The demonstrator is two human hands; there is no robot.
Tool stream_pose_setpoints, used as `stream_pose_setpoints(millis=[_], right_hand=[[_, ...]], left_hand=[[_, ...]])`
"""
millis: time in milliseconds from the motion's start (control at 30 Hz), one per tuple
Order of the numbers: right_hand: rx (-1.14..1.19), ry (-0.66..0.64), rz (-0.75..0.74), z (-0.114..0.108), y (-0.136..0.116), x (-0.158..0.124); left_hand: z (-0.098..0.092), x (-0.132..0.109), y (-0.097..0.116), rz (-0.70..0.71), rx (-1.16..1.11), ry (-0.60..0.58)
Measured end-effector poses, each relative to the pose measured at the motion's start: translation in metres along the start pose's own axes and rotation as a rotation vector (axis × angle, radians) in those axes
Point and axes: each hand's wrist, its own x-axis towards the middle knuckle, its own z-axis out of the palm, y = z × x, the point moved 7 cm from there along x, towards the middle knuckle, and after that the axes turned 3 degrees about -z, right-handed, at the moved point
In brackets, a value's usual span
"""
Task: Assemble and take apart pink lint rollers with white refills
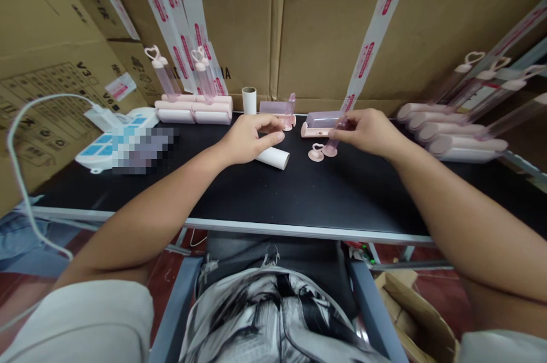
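My left hand (pixel 250 138) is closed over a white paper roll (pixel 276 156) that lies on the black table (pixel 256 192). My right hand (pixel 367 132) pinches a translucent pink handle (pixel 337 136), whose round end rests on the table. A small pink heart-shaped piece (pixel 316 153) lies just left of that handle. Behind the hands sit a pink roller cover (pixel 320 122) and another pink part (pixel 280 109). An upright cardboard tube (pixel 249 100) stands further back.
Finished pink rollers with heart handles (pixel 194 109) stand at the back left, and more rollers (pixel 453 135) lie stacked at the right. A white device with blue keys (pixel 106 141) and a white cable (pixel 17 180) lie at the left. Cardboard boxes (pixel 333 27) form a wall behind.
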Motion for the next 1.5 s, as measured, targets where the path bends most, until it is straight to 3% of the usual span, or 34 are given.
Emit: stream_pose_setpoints(millis=[100,233,300,400,533,933,1133,1333,1500], right_hand=[[0.067,0.029,-0.013,-0.004,0.01,0.003],[0.268,0.212,-0.022,-0.017,0.038,0.012],[0.225,0.26,-0.064,-0.012,0.054,0.02],[0.145,0.19,-0.081,0.01,0.076,0.037],[0.095,0.054,0.023,0.033,0.097,0.062],[-0.137,-0.089,0.073,0.038,0.069,0.105],[-0.173,-0.051,0.041,0.048,0.054,0.121],[-0.192,-0.01,-0.037,0.03,0.044,0.108],[-0.055,-0.258,-0.229,0.031,0.037,0.08]], left_hand=[[-0.001,0.0,0.001,0.009,-0.002,-0.001],[-0.001,0.001,0.001,0.019,-0.011,0.001],[-0.001,0.001,0.0,0.009,-0.012,0.005],[-0.001,0.001,-0.001,-0.011,-0.013,0.004],[-0.003,0.002,0.002,-0.011,-0.006,0.01],[-0.015,0.004,0.001,-0.035,0.02,0.083],[-0.018,0.003,-0.001,-0.056,0.028,0.092],[-0.02,0.003,0.001,-0.047,0.011,0.103],[-0.02,0.004,0.004,-0.039,0.035,0.105]])
